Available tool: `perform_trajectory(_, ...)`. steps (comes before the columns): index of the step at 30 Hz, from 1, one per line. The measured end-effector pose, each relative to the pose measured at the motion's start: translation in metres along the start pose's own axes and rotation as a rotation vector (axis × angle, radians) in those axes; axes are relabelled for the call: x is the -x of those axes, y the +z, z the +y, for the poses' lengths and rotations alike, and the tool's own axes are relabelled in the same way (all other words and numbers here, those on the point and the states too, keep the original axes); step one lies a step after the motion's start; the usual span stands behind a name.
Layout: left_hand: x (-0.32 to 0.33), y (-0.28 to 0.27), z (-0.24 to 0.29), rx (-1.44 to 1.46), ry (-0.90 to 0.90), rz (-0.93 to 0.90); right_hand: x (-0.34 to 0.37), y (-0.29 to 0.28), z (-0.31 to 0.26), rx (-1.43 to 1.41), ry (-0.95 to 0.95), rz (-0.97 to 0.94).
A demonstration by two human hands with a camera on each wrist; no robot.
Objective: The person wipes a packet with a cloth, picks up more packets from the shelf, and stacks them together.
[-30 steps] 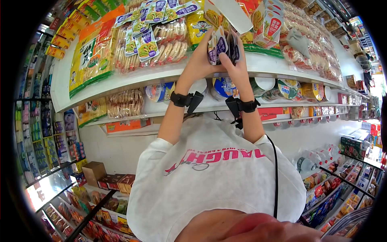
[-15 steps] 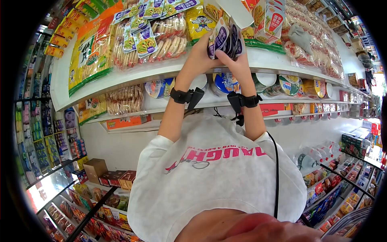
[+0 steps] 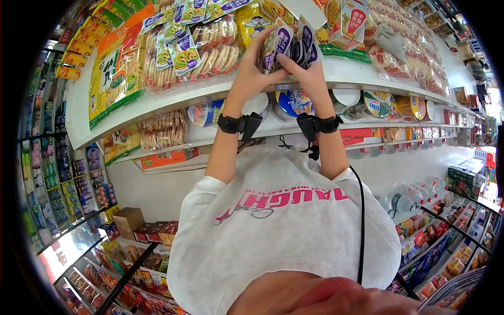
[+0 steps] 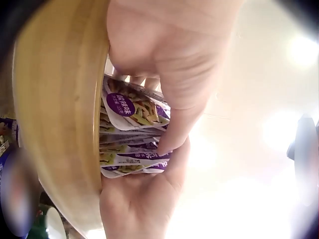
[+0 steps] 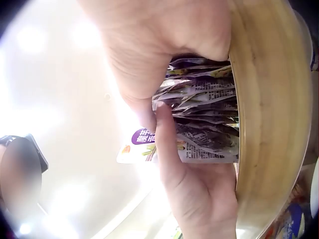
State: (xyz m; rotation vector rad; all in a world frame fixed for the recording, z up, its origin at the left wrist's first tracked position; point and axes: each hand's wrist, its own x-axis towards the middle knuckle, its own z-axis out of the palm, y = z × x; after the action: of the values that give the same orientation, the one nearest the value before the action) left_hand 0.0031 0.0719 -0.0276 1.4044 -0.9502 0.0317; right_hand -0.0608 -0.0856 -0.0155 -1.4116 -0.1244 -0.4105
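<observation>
Both hands grip a bundle of small snack packets [image 3: 277, 46], white and purple, above the front edge of the upper shelf. My left hand [image 3: 251, 72] holds the left side with its thumb toward the front, and my right hand [image 3: 311, 77] clasps the right side. The bundle is fanned apart at the top. Seen from the left wrist, a packet [image 4: 137, 108] with a round purple label and noodle-like food stands at one end of the stack. The right wrist view shows the packets' printed backs [image 5: 207, 94] pressed close together. Most fingers are hidden behind the bundle.
A white open carton [image 3: 302, 13] lies just behind the hands, beside a red-and-white box [image 3: 353, 23]. More purple-and-white packets [image 3: 185, 52] rest on bagged crackers [image 3: 215, 58] to the left. Tub-shaped containers [image 3: 294, 103] line the lower shelf [image 3: 210, 137].
Both hands have come slightly left with the packets, away from the carton. The bundle has spread wider at its top, and the hands stand a little further apart.
</observation>
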Motion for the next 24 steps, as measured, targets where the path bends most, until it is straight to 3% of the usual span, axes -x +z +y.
perform_trajectory(8, 0.003, 0.001, 0.002, 0.193, -0.051, 0.143, 0.001, 0.0, -0.002, 0.055, -0.027, -0.022)
perform_trajectory(11, 0.002, -0.003, 0.004, 0.182, -0.045, 0.119, 0.003, 0.0, -0.003, 0.053, 0.049, -0.034)
perform_trajectory(20, 0.003, -0.007, 0.002, 0.144, 0.012, 0.05, 0.002, -0.003, 0.003, 0.03, 0.048, -0.006)
perform_trajectory(24, 0.003, -0.006, 0.002, 0.205, -0.002, 0.169, 0.004, -0.005, 0.008, 0.038, 0.092, 0.029)
